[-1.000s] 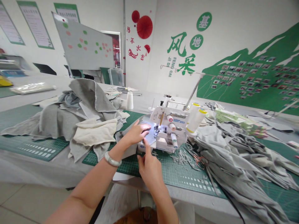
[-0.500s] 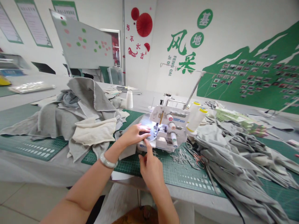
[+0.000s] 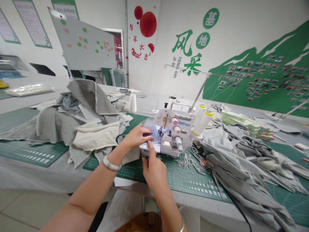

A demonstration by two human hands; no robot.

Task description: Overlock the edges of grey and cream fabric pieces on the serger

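A white overlock sewing machine (image 3: pixel 175 124) stands in front of me. Grey cloth (image 3: pixel 147 124) lies over its bed and hangs off the left side (image 3: pixel 131 157). My left hand (image 3: pixel 138 135), with a pale bangle at the wrist, rests flat on this cloth, fingers stretched toward the presser foot (image 3: pixel 160 132). Just below it, my right hand (image 3: pixel 154 169) reaches to the front of the bed. Its index finger is stretched out onto the bed's front edge, beside my left fingertips, while the other fingers curl loosely; I see nothing in its grasp.
Piles of grey cloth (image 3: pixel 58 125) lie left and more cloth (image 3: pixel 241 164) right. Scissors (image 3: pixel 206 165) and thread scraps (image 3: pixel 189 162) are on the green cutting mat (image 3: pixel 173 180). Thread cones (image 3: pixel 201 124) stand behind the machine, another white cone (image 3: pixel 132 103) farther left.
The bright light at the needle has dimmed, so the grey cloth on the bed shows more plainly. Both hands keep nearly the same place; the view has shifted slightly.
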